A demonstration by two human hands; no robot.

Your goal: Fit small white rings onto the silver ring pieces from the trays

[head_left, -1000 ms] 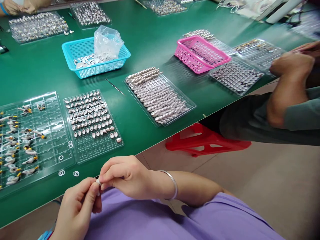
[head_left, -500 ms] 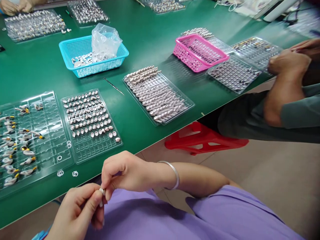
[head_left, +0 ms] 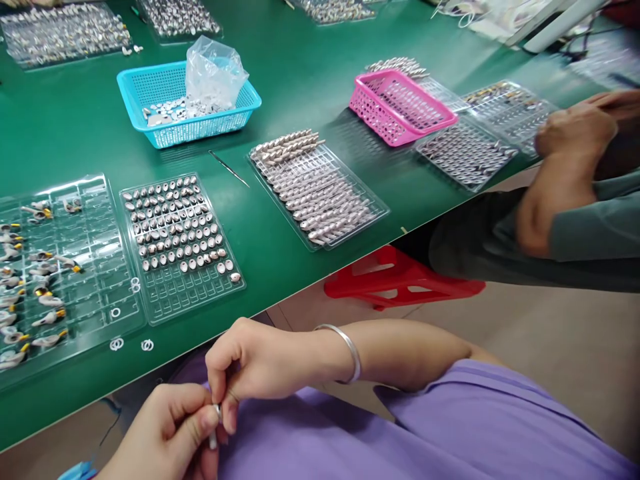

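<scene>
My left hand (head_left: 173, 430) is closed, pinching a small whitish part (head_left: 213, 437) between thumb and fingers above my lap. From the right, my right hand (head_left: 255, 363) meets it, thumb and forefinger pinched on the upper end of the same part. The fingertips cover most of the piece, so its kind cannot be made out. Nearest to the hands on the table edge lie thin white rings (head_left: 147, 345). Beyond them is a clear tray of small oval shell-like pieces (head_left: 173, 257), and at the left a clear tray of white bird-like figures with yellow tips (head_left: 50, 300).
A blue basket (head_left: 160, 139) holds white pieces and a plastic bag. A thin metal tool (head_left: 229, 168) lies near a tray of braided-looking strips (head_left: 320, 193). Further right are a pink basket (head_left: 375, 120), more trays, a co-worker's hands (head_left: 575, 130) and a red stool (head_left: 400, 283).
Both my hands have shifted slightly right and down, still joined at the small part. The view has tilted a little, and hands at the far upper left have left the picture.
</scene>
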